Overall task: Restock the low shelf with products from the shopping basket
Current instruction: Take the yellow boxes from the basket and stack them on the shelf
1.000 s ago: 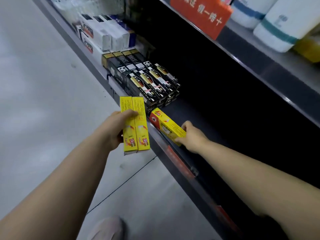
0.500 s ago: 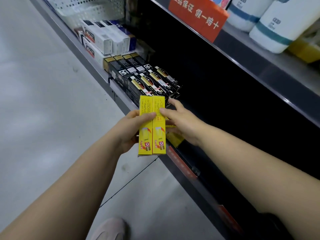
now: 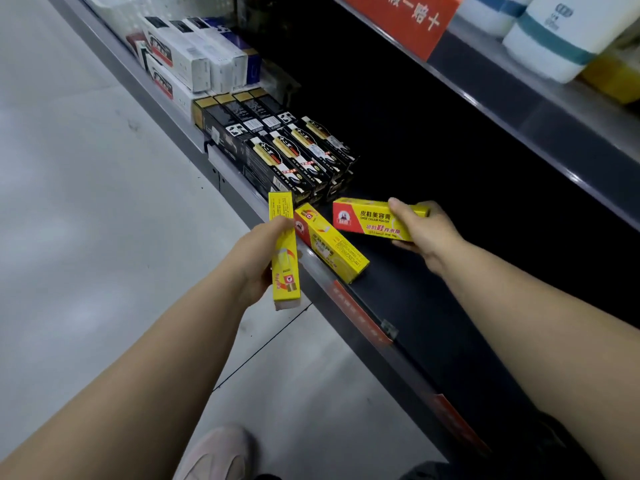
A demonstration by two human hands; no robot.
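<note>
From the head camera, a block of glossy black cardboard cartons (image 3: 277, 150) lies on the low dark shelf (image 3: 415, 306), four across its top layer, with more beneath. Beyond this block lie long white cartons (image 3: 187, 60). Above it, an upper shelf carries an orange-red sign (image 3: 405, 19) and white rolls (image 3: 554, 36).

Three long yellow shoe-polish cartons show. One (image 3: 332, 247) lies slantwise on the shelf lip, just in front of the black block. The left hand (image 3: 256, 261) grips a second (image 3: 285, 268) on end, out over the grey floor (image 3: 86, 202), nearer than the block. The right hand (image 3: 426, 230) clasps the third (image 3: 367, 220) level above the shelf, just right of the block's near end; nothing lies between it and the bare shelf.
</note>
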